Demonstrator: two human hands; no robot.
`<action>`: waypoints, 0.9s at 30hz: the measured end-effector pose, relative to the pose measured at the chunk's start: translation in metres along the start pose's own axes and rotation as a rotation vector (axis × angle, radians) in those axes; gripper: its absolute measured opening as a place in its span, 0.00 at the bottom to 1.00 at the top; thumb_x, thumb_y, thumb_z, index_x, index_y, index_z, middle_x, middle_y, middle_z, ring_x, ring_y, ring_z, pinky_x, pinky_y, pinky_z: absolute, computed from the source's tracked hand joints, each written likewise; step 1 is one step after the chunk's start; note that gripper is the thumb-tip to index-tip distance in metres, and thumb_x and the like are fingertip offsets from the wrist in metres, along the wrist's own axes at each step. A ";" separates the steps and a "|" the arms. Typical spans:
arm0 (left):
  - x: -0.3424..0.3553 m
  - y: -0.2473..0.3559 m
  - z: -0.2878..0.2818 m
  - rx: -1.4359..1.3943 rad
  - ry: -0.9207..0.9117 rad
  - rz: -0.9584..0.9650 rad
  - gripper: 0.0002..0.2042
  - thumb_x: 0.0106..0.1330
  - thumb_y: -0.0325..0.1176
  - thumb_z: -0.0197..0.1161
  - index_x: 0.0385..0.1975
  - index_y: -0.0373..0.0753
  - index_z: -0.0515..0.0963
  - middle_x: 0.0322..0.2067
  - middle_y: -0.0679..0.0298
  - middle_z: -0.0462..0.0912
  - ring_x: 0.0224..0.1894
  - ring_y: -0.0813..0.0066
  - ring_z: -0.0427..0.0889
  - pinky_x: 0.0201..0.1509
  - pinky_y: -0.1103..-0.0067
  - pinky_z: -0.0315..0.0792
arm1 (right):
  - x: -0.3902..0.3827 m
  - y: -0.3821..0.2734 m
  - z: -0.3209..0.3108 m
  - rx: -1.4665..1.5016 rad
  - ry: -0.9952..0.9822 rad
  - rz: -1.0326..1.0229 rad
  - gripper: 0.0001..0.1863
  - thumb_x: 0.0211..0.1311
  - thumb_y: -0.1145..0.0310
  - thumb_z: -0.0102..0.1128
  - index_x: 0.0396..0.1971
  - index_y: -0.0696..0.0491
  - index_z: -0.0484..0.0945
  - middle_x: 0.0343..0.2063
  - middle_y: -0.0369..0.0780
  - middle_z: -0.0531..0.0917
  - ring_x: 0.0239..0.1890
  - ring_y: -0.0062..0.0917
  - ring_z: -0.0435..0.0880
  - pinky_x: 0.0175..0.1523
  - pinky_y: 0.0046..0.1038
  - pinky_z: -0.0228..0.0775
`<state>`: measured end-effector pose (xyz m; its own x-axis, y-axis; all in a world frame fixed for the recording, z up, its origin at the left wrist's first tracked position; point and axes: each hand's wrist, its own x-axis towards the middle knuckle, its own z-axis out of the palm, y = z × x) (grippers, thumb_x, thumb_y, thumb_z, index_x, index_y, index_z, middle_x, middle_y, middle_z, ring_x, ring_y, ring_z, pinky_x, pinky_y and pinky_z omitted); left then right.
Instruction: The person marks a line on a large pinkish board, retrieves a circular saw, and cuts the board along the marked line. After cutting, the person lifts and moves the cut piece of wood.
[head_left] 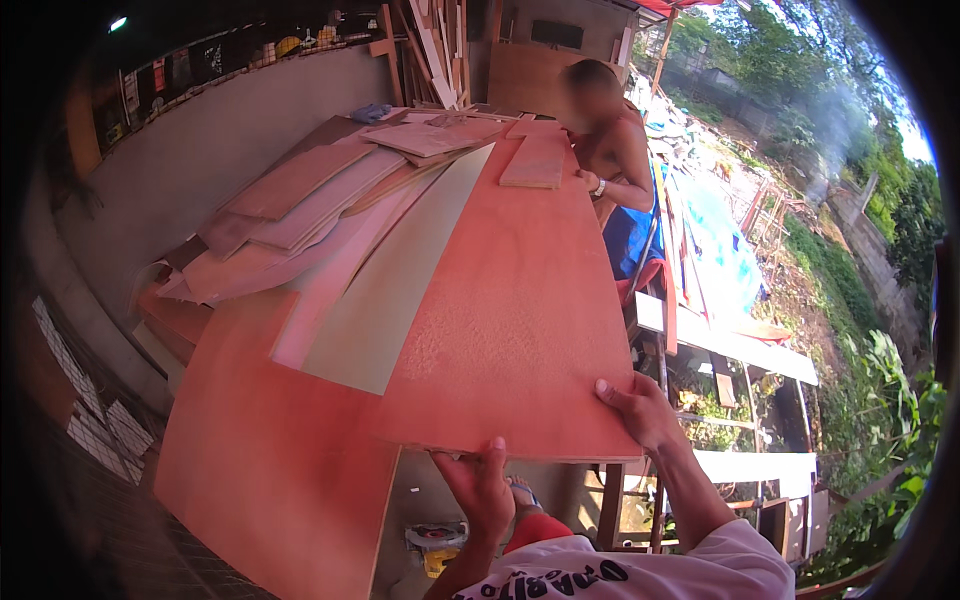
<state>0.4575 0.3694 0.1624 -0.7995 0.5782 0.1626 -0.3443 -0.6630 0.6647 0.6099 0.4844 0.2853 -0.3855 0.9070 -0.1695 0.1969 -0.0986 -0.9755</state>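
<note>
**Both hands on the near edge of the red plywood sheet**

Your hands grip the large red plywood sheet (510, 320) at its near edge. Your left hand (482, 485) clasps that edge from below, near its middle, with a fingertip showing over the top. Your right hand (640, 410) grasps the sheet's near right corner, fingers curled onto the upper face. The sheet lies nearly flat and runs away from you, its far end reaching a second person (610, 130) who stands at the far right corner with a hand (588, 180) at the sheet's side edge.

On the far end of the sheet rests a small reddish board (538, 160). Along the sheet's left side lies a long pale greenish panel (400, 290), partly overlapping it, and left of that panel a fan of pinkish boards (300, 210) is stacked in loose layers. Under the sheet's near left part, a second red sheet (270, 470) slopes down toward the floor.

Beyond the sheet's far end, timber offcuts (430, 50) lean upright against the wall (200, 160). Below the sheet's near edge, just left of your left forearm, a yellow and grey power tool (437, 545) lies on the floor. To the sheet's right, white planks (740, 345) cross a rough frame, with green plants (880, 400) beyond.
</note>
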 end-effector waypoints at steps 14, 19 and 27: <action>0.339 0.124 -0.122 0.163 -0.139 0.039 0.16 0.71 0.26 0.59 0.56 0.36 0.68 0.49 0.64 0.78 0.48 0.77 0.81 0.55 0.76 0.78 | 0.214 -0.023 0.274 0.434 -0.322 -0.077 0.21 0.71 0.60 0.61 0.39 0.66 0.73 0.30 0.43 0.81 0.33 0.24 0.81 0.40 0.26 0.74; 0.487 0.162 -0.207 0.369 -0.034 -0.040 0.12 0.74 0.32 0.57 0.54 0.38 0.73 0.51 0.63 0.82 0.49 0.77 0.83 0.55 0.77 0.79 | 0.302 -0.048 0.419 0.407 -0.296 -0.349 0.18 0.69 0.66 0.58 0.39 0.70 0.70 0.37 0.48 0.79 0.38 0.29 0.80 0.41 0.33 0.74; 0.547 0.155 -0.264 0.570 0.550 0.011 0.23 0.73 0.45 0.59 0.59 0.35 0.72 0.54 0.60 0.82 0.55 0.69 0.81 0.58 0.73 0.74 | 0.390 -0.079 0.553 0.385 -0.326 -0.392 0.25 0.67 0.67 0.60 0.47 0.71 0.59 0.40 0.59 0.82 0.43 0.49 0.84 0.52 0.41 0.75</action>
<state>-0.1632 0.4568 0.1617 -0.9811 0.1562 -0.1142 -0.1493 -0.2357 0.9603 -0.0546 0.6196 0.2184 -0.6298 0.7401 0.2358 -0.3294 0.0204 -0.9440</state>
